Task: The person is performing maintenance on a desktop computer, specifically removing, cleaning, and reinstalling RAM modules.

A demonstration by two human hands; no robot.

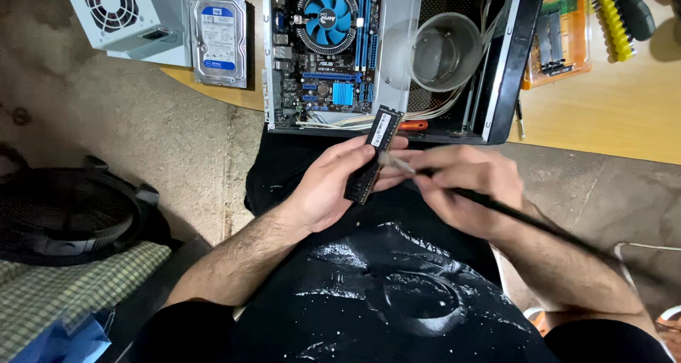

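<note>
Left hand (333,189) fingers clamp the memory stick (374,154) — right hand (464,189) fingers pinch a brush (397,166) touching it.

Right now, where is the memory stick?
In the head view, centre: the memory stick is held in the left hand, before the open computer case, beside the right hand.
</note>
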